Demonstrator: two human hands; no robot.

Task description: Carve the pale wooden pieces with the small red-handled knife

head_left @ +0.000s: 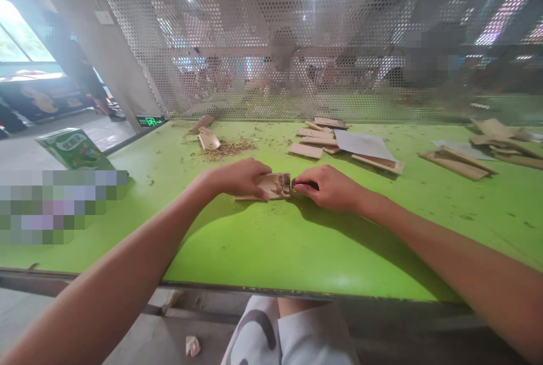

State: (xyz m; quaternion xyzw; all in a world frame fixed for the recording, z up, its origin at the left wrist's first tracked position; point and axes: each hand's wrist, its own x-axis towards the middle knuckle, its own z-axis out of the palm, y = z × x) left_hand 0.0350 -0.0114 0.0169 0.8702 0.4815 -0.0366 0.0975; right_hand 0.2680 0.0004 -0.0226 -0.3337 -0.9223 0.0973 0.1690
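Observation:
On the green table in front of me lies a flat pale-brown piece (pixel 275 184), like a strip of thin wood or dried bark, with dark brown patches near its right end. My left hand (pixel 242 178) is closed on its left part, thumb on top. At the piece's right end, my right hand (pixel 323 187) has its fingers pinched together. Whatever these fingers hold is too small or hidden to name. Brown crumbs lie just below the piece.
Several similar strips lie at the back centre, with a white sheet (pixel 365 145) over some. More strips (pixel 456 164) are at right. Brown shavings (pixel 227 150) lie at back left. A green box (pixel 75 149) stands left. A perforated metal screen (pixel 271 31) rises behind.

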